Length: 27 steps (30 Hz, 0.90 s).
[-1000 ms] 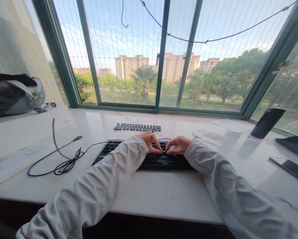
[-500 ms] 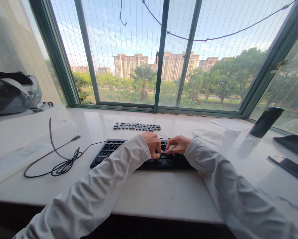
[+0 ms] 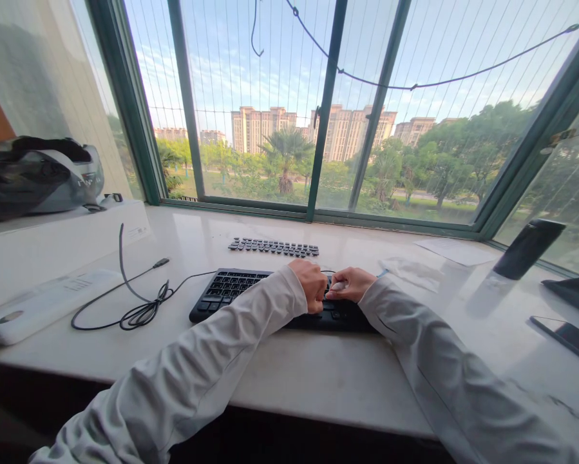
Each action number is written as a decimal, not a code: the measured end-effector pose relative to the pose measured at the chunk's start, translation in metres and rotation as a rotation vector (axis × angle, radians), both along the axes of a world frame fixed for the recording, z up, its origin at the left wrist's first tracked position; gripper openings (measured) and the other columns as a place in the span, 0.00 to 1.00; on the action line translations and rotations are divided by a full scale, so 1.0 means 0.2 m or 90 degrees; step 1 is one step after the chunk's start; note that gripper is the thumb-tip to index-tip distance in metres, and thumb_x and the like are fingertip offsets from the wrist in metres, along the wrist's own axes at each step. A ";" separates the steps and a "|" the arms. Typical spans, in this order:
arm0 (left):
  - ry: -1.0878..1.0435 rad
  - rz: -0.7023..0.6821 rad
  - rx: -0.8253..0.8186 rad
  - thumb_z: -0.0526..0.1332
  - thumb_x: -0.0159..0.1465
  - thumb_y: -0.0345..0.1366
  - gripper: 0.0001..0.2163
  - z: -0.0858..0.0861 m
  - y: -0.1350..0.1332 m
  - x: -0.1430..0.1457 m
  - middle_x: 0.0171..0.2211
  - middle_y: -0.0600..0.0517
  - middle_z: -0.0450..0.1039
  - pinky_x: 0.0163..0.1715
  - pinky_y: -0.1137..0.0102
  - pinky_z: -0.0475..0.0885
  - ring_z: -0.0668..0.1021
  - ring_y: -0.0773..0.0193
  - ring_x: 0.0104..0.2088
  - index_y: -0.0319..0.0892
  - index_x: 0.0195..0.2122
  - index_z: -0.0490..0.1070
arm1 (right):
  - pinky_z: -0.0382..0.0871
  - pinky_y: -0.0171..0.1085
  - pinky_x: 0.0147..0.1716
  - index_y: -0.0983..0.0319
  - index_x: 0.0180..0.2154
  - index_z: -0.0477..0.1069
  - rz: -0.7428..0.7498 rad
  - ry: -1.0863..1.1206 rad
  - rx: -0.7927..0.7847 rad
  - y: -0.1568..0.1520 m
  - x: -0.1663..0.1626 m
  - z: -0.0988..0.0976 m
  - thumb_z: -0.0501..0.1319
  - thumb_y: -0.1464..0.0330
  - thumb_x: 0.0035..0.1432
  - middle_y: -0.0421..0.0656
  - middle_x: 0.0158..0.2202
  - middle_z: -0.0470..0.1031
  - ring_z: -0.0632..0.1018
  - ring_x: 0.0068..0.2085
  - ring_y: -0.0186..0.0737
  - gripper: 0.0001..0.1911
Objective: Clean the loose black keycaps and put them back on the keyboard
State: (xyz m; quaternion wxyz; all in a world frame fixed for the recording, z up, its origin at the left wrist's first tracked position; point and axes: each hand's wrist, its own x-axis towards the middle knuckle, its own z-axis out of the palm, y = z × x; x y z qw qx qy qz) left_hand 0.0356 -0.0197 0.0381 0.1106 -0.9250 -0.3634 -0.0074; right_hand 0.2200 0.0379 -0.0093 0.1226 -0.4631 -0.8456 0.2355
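Observation:
A black keyboard [image 3: 210,303] lies before me, partly hidden by my sleeves; its left part shows dark square key positions. Over its right half, my left hand [image 3: 312,283] is closed with fingertips down at the keys, and what it grips, if anything, is hidden. Close beside it, my right hand [image 3: 354,283] pinches a small whitish object [image 3: 339,286] too small to name, low over the keyboard. The fingertips of both hands almost meet. Behind the keyboard, several loose dark keycaps [image 3: 274,247] are laid out in rows.
To the left lie a coiled black cable [image 3: 142,314], a white plastic piece [image 3: 52,306] and a white box [image 3: 67,241] bearing a helmet-like object [image 3: 42,174]. On the right are clear plastic [image 3: 412,270], paper [image 3: 456,251], a black cylinder [image 3: 529,248] and a phone [image 3: 567,338].
The whole view has shifted, so things appear farther right. My left hand has turned slightly and its fingertips are closer to my right hand's. The keycap rows look unchanged.

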 end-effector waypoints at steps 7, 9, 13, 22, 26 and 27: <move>-0.019 -0.011 0.027 0.59 0.47 0.41 0.11 -0.05 0.03 0.00 0.25 0.46 0.76 0.24 0.67 0.65 0.76 0.56 0.27 0.47 0.26 0.79 | 0.58 0.32 0.25 0.66 0.25 0.72 0.008 -0.013 0.024 -0.01 -0.02 0.00 0.65 0.55 0.40 0.40 0.22 0.70 0.68 0.26 0.33 0.19; -0.051 -0.023 0.047 0.58 0.48 0.42 0.11 -0.06 0.04 -0.02 0.24 0.47 0.76 0.24 0.67 0.64 0.76 0.57 0.25 0.47 0.26 0.79 | 0.59 0.32 0.26 0.65 0.25 0.72 0.006 -0.003 0.036 -0.01 -0.02 0.01 0.65 0.55 0.40 0.40 0.22 0.71 0.69 0.27 0.33 0.18; -0.125 -0.003 0.092 0.57 0.50 0.42 0.11 -0.05 0.06 -0.07 0.22 0.49 0.75 0.25 0.68 0.63 0.75 0.60 0.25 0.48 0.26 0.79 | 0.59 0.32 0.25 0.66 0.26 0.73 -0.017 0.054 0.064 -0.02 -0.01 0.02 0.64 0.54 0.41 0.40 0.21 0.71 0.69 0.25 0.32 0.20; -0.161 0.185 0.158 0.54 0.55 0.44 0.14 -0.07 0.18 -0.15 0.28 0.48 0.78 0.32 0.67 0.65 0.77 0.58 0.32 0.49 0.31 0.79 | 0.63 0.34 0.28 0.66 0.27 0.76 0.008 0.010 0.121 -0.07 -0.04 0.04 0.67 0.63 0.42 0.44 0.23 0.75 0.73 0.27 0.36 0.12; -0.166 0.247 0.159 0.53 0.56 0.46 0.14 -0.08 0.22 -0.17 0.33 0.49 0.78 0.35 0.64 0.67 0.77 0.55 0.37 0.53 0.34 0.78 | 0.64 0.33 0.32 0.63 0.31 0.75 -0.077 -0.056 0.213 -0.05 -0.01 0.04 0.63 0.60 0.48 0.44 0.29 0.76 0.75 0.33 0.37 0.12; -0.166 0.261 0.156 0.53 0.56 0.47 0.14 -0.08 0.22 -0.18 0.34 0.50 0.78 0.36 0.63 0.67 0.77 0.54 0.37 0.54 0.35 0.78 | 0.64 0.34 0.33 0.61 0.33 0.75 -0.115 -0.071 0.239 -0.04 0.00 0.04 0.61 0.60 0.50 0.45 0.31 0.77 0.75 0.35 0.39 0.12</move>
